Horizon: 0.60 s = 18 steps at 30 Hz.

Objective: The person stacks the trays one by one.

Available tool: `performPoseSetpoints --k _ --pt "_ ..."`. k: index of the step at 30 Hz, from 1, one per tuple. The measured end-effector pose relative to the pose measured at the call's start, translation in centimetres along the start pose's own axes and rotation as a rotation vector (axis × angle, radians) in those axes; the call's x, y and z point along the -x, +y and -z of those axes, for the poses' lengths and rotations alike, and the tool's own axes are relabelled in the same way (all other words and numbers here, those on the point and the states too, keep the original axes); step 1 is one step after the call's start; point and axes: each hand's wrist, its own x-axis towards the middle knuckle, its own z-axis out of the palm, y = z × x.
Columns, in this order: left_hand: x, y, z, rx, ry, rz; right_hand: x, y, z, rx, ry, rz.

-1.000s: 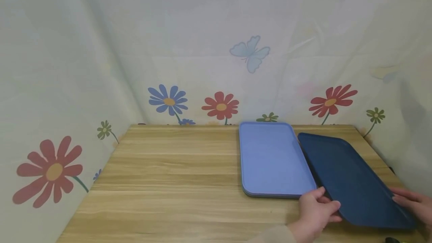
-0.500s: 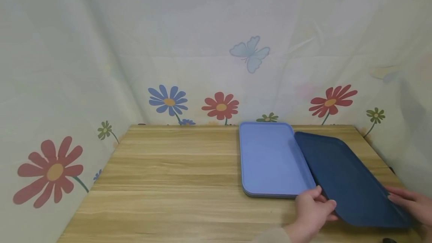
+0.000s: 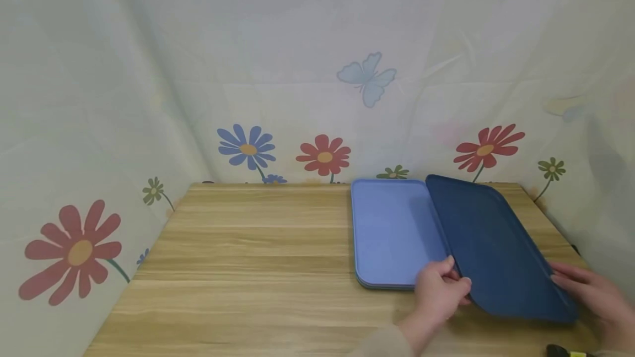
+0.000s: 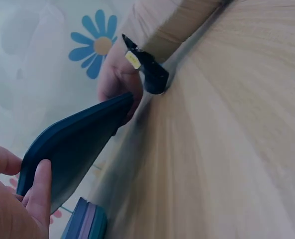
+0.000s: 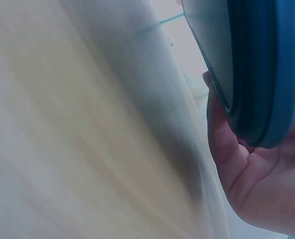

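A dark blue rectangular tray (image 3: 501, 252) is held up by both hands, tilted, its left edge overlapping a stack of trays in the head view. My left hand (image 3: 439, 293) pinches its near left edge between thumb and fingers. The right hand (image 3: 592, 291) grips the opposite edge; in the right wrist view its fingers curl under the tray's rim (image 5: 266, 74). The lavender-blue top tray (image 3: 397, 230) of the stack lies flat on the table, just left of the held tray. Several layered rims (image 4: 85, 221) of that stack, blue, lavender and teal, show in the left wrist view.
The wood-grain table (image 3: 258, 258) extends to the left of the stack. A pale cloth (image 3: 297, 70) printed with flowers and butterflies hangs behind and at the sides. A black wrist camera (image 4: 154, 77) with a yellow label sits on the right wrist.
Both hands have carried the dark blue tray leftward and up. Its far end has risen and now overlaps more of the stack's right edge. The stack has stayed in place.
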Motion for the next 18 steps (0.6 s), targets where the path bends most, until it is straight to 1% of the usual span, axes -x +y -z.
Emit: performPoseSetpoints --k 3,6,9,14,18 --pt "-0.4 0.3 0.8 -0.003 -0.016 -0.010 0.2 -0.8 -0.3 0.060 0.029 0.077" --pt "-0.9 0.7 1.7 -0.007 -0.044 -0.017 0.4 -1.5 -0.7 0.075 0.058 0.123" --pt "-1.3 0.9 2.6 -0.004 -0.072 -0.019 0.8 -2.0 -1.0 0.012 0.061 0.157" --pt "-1.9 1.1 4.1 -0.028 -0.101 -0.010 1.5 -2.8 -1.7 -0.082 0.054 0.252" --pt "-2.2 1.1 5.1 -0.043 -0.119 -0.010 2.1 -3.5 -2.5 -0.159 0.056 0.289"
